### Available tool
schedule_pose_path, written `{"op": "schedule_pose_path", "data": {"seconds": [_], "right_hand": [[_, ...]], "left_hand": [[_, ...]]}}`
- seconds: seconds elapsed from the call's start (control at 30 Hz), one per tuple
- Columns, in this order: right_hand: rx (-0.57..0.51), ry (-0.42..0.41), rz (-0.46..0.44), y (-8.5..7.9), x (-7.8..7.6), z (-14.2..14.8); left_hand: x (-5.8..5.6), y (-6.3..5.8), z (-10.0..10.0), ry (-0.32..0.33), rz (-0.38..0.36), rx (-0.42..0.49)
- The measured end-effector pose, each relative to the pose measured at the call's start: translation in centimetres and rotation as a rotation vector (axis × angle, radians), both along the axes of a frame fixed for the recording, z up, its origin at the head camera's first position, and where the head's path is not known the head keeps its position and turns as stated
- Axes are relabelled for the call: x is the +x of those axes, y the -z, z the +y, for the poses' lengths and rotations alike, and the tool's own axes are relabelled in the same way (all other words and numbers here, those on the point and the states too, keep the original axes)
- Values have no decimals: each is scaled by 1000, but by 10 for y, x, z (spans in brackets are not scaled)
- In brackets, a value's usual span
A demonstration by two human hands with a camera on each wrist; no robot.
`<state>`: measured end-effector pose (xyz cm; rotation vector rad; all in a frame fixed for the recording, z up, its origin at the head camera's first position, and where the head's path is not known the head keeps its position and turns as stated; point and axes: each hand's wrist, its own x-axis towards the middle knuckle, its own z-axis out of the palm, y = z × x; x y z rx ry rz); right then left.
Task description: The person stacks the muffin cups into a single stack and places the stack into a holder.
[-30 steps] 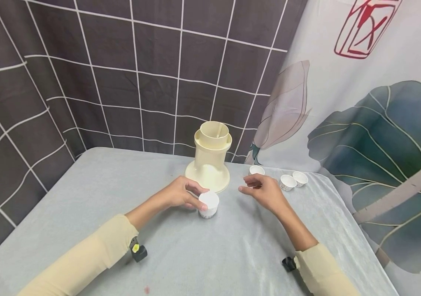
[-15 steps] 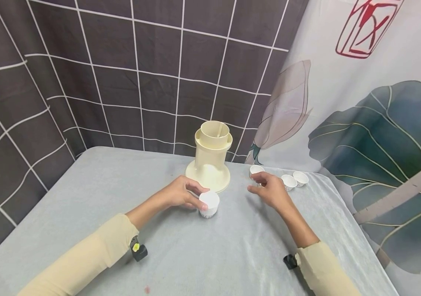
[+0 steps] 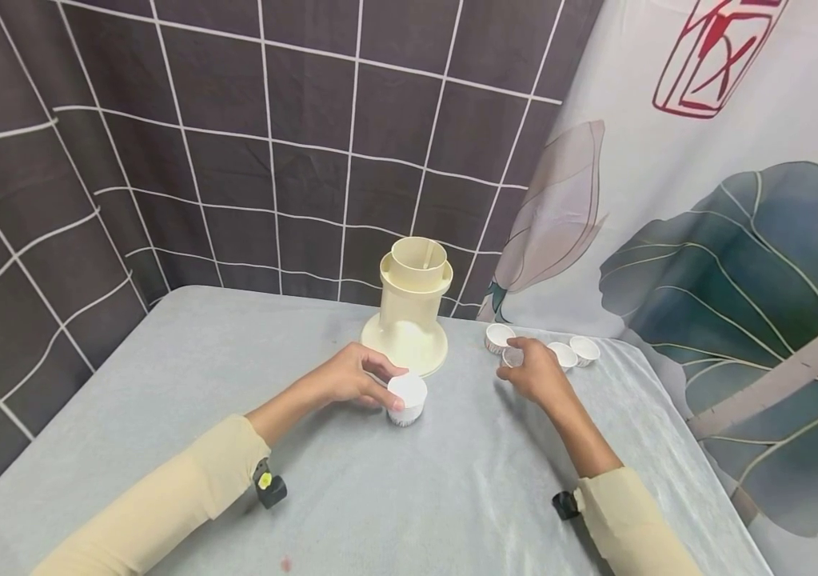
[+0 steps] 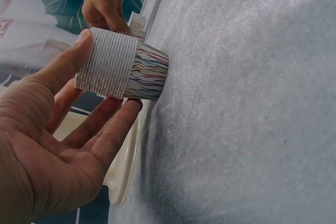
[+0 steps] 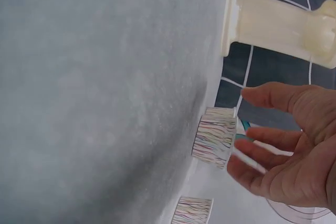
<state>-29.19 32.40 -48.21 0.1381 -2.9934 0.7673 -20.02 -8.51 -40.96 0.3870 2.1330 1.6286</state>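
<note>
My left hand holds a stack of small paper cups between thumb and fingers, in front of the cream stand. In the left wrist view the nested cups show many white rims, and the end cup's wall has wavy coloured lines. My right hand hovers at a single paper cup on the table. The right wrist view shows that striped cup upright, with my fingertips close by its rim and my thumb apart from it. Nothing is held in the right hand.
A cream plastic stand with a round flared base and an open tube on top stands behind the stack. Several more cups lie near the back right edge: one cup behind, another cup farther right. Grey cloth covers the table.
My right hand has moved to the right, reaching the single cup from the bare cloth beside it. My left hand and its stack have stayed in place.
</note>
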Motion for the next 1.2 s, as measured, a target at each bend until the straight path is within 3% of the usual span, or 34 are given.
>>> {"op": "schedule_pose_path", "data": {"seconds": [0.27,0.57,1.03,1.2], "right_hand": [[15,85,-21,-15,11,-12],[35,8,-28,-2,2,-1],[19,22,18,5,-5,12],[3,9,67,4,0,6]], "left_hand": [[-2,0,1,0,7,-10],[0,-1,1,2,0,-9],[-1,0,0,-2,-3,-21],[-1,0,1,-6,-2,-18]]}}
